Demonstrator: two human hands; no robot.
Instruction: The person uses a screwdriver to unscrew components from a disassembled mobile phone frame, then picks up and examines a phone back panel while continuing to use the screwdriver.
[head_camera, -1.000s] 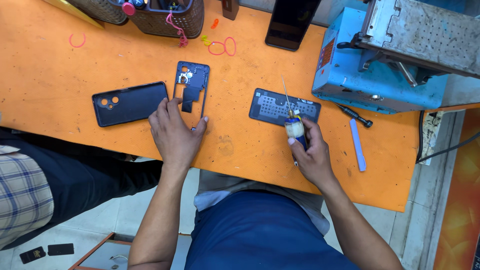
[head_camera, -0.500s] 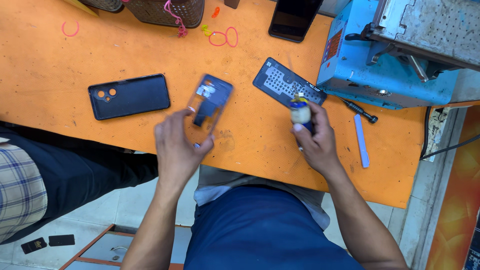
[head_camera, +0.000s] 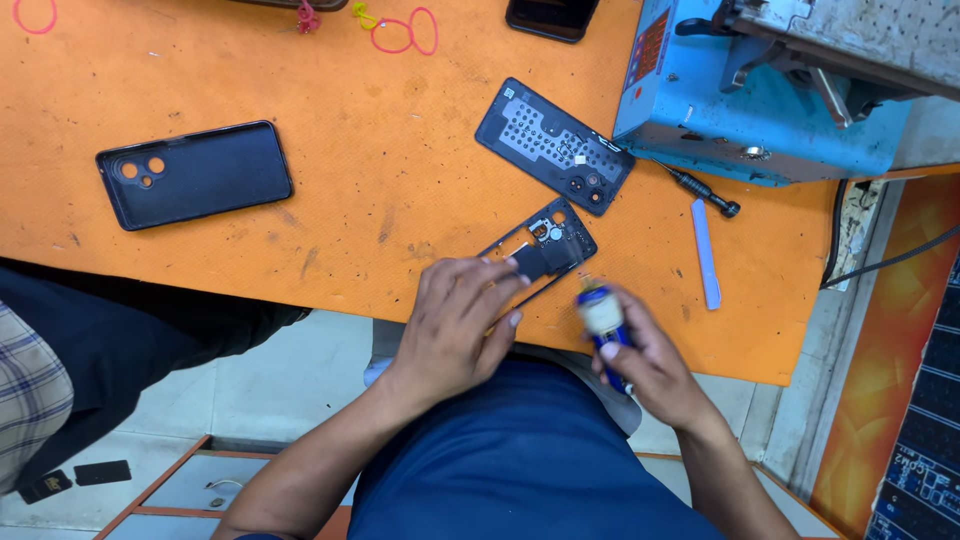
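Opened phone frame (head_camera: 541, 254) at the near edge of the orange table (head_camera: 360, 200), its lower half covered by the left hand (head_camera: 458, 325) — fingers curled over and gripping it, the camera end projecting past the fingertips. Right hand (head_camera: 648, 358), just beside the frame, clenched around a blue screwdriver (head_camera: 604, 325) with a pale cap. Beyond them lie a detached back plate (head_camera: 553, 146) and, well to the left, a dark phone case (head_camera: 194, 174).

Black case (head_camera: 194, 174) lying flat on the orange surface (head_camera: 380, 140), far left of the blue machine (head_camera: 760, 100). Back cover (head_camera: 553, 146) just left of the machine. Small screwdriver (head_camera: 703, 190) and pale blue strip (head_camera: 704, 252) below it. Pink bands (head_camera: 405, 32) well left, near the far edge. Dark phone (head_camera: 550, 16) just left of the machine's top.
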